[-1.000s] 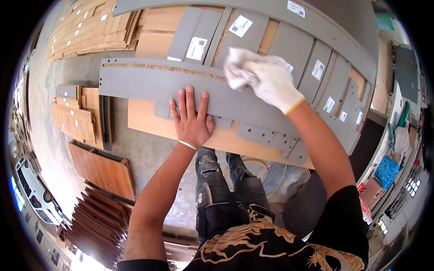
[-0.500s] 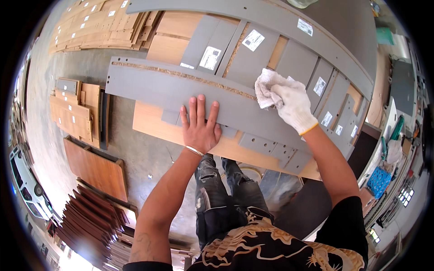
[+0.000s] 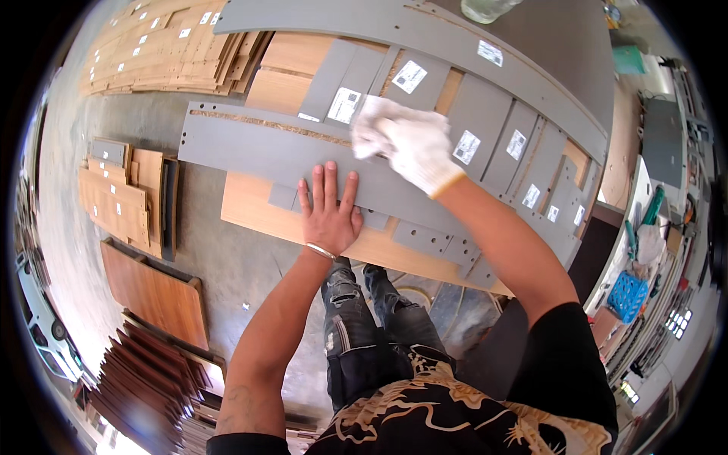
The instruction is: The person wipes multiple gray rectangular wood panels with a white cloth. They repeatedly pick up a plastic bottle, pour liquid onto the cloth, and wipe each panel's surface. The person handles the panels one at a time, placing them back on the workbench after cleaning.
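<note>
A long grey board [image 3: 258,148] with a groove of bare chipboard along its far side lies across other panels in front of me. My left hand [image 3: 332,208], bare with a bangle at the wrist, rests flat on its near edge with the fingers stretched out. My right hand [image 3: 421,152] wears a white knit glove and is closed on a white cloth [image 3: 368,129], which lies over the groove near the board's middle. The cloth and glove are slightly blurred, and the cloth hides part of the groove.
Grey panels with white labels [image 3: 466,148] and a long grey board [image 3: 447,38] lie beyond. Stacked wood panels [image 3: 167,45] stand on the floor at far left, with smaller piles [image 3: 121,197] nearer. A blue plastic basket [image 3: 628,300] is at the right.
My right hand has slid the cloth leftward along the groove, from right of the board's middle to just beyond my left hand. The left hand stays pressed on the board.
</note>
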A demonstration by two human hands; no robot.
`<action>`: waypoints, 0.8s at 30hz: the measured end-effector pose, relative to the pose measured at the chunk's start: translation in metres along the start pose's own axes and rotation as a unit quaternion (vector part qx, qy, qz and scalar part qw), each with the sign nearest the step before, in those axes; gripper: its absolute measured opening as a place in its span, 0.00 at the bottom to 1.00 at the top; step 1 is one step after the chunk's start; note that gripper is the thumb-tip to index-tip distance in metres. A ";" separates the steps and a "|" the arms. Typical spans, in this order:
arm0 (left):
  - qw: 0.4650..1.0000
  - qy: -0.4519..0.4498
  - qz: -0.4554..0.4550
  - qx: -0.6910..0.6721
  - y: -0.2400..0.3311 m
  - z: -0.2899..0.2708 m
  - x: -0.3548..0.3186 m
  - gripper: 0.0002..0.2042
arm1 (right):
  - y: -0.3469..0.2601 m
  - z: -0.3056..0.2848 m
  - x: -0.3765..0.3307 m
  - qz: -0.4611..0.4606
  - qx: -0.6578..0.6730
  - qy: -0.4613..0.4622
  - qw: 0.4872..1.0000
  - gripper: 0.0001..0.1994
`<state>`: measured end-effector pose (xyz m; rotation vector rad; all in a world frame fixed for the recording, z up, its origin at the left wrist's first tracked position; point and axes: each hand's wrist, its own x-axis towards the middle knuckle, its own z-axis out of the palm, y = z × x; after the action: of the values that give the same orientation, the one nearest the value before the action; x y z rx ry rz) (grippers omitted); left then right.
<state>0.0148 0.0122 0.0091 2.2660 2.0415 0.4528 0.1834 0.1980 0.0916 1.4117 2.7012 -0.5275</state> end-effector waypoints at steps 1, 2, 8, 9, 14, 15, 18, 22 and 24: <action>1.000 0.000 0.001 -0.003 0.000 -0.002 -0.001 0.35 | -0.018 -0.020 0.017 0.052 -0.087 -0.105 0.989 0.04; 1.000 0.002 0.002 -0.006 0.000 -0.004 0.000 0.35 | -0.012 -0.024 0.014 0.094 0.006 -0.031 0.995 0.06; 1.000 0.019 0.012 -0.004 0.000 -0.002 0.002 0.35 | 0.061 -0.058 -0.050 0.197 0.293 0.167 0.920 0.16; 1.000 0.018 0.010 -0.002 0.000 -0.003 0.001 0.35 | 0.056 -0.062 -0.070 0.202 0.289 0.162 0.922 0.17; 1.000 0.018 0.019 0.011 -0.001 -0.003 0.002 0.37 | 0.045 -0.052 -0.136 0.203 0.176 0.110 0.957 0.17; 1.000 0.017 0.019 0.012 -0.001 -0.003 0.003 0.36 | 0.038 -0.056 -0.149 0.221 0.169 0.114 0.954 0.18; 0.999 0.020 0.027 0.009 0.006 -0.003 0.010 0.36 | 0.013 -0.023 -0.205 0.189 0.304 0.175 0.917 0.18; 0.999 0.007 0.021 0.027 -0.002 -0.003 0.002 0.35 | -0.065 0.030 -0.267 0.101 0.319 -0.108 0.936 0.12; 0.998 0.020 0.030 0.046 -0.005 -0.011 0.001 0.34 | -0.098 0.065 -0.296 0.133 0.401 -0.151 0.894 0.13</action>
<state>0.0070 0.0121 0.0186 2.3958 2.0584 0.4193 0.2702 -0.1078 0.1160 1.6036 2.0436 -1.7914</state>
